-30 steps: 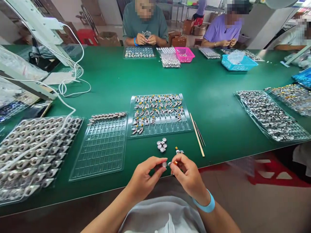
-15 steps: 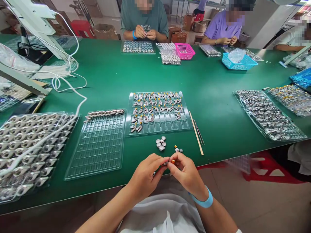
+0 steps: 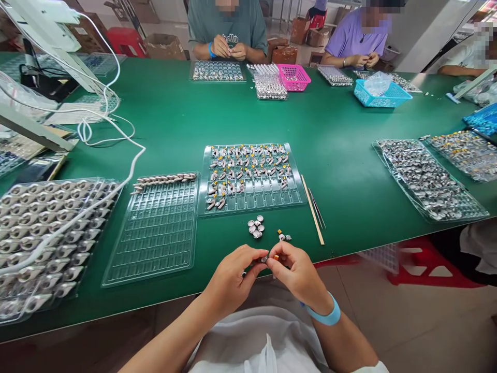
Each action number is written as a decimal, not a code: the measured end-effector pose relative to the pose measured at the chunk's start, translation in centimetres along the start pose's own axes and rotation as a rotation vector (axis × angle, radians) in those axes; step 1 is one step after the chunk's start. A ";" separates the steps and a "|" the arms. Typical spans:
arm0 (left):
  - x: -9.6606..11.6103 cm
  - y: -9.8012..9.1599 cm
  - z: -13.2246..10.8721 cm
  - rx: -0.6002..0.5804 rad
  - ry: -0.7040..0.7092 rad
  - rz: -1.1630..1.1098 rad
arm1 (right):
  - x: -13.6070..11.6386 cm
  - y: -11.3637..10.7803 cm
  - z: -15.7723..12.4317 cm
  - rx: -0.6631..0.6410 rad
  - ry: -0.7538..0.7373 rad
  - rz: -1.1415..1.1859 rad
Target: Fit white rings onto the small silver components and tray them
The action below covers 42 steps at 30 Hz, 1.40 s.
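My left hand (image 3: 233,277) and my right hand (image 3: 297,274) meet at the near edge of the green table (image 3: 341,134). Their fingertips pinch one small metal part (image 3: 265,258) with an orange tip between them. Just beyond the hands lies a small heap of round silver caps (image 3: 256,227). Two or three loose small parts (image 3: 284,237) sit to the right of that heap. Further out a clear tray (image 3: 250,177) holds rows of finished silver pieces with yellow tips.
A nearly empty clear tray (image 3: 157,228) lies to the left, a full tray of silver shells (image 3: 46,233) further left under a white cable (image 3: 116,181). Thin sticks (image 3: 313,210) lie right of the middle tray. More trays (image 3: 427,178) fill the right. Other people work across the table, by pink (image 3: 294,77) and blue baskets (image 3: 382,96).
My hands have closed together: the silver cap in the left fingers and the orange-tipped piece in the right now touch. The view has drifted slightly downward.
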State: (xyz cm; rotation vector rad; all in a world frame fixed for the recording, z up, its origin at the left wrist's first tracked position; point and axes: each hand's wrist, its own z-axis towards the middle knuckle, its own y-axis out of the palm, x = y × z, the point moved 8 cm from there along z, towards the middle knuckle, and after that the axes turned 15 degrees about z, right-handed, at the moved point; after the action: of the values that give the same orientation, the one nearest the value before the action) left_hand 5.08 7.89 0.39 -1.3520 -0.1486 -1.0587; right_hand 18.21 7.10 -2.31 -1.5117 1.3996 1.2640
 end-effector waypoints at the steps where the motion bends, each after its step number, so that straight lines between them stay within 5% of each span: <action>1: 0.0 0.1 0.0 -0.008 -0.001 -0.006 | 0.0 0.0 0.0 -0.007 0.005 -0.008; 12: 0.0 0.0 0.1 -0.050 -0.022 -0.048 | -0.3 0.1 0.2 -0.073 -0.012 -0.075; 28: 1.1 -0.9 -0.1 0.066 0.093 -0.037 | -1.1 0.2 0.6 -0.113 0.000 -0.118; 36: 0.2 -1.2 -0.2 0.085 -0.003 -0.079 | -2.2 0.8 0.1 -0.076 -0.139 -0.272; 42: 0.0 -1.3 0.1 0.020 -0.040 -0.141 | -2.6 0.9 0.2 -0.155 -0.090 -0.236</action>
State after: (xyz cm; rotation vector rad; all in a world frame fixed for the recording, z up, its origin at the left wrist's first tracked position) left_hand 4.22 8.10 1.38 -1.3602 -0.2866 -1.1453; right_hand 17.44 7.91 0.21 -1.6485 1.0508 1.2981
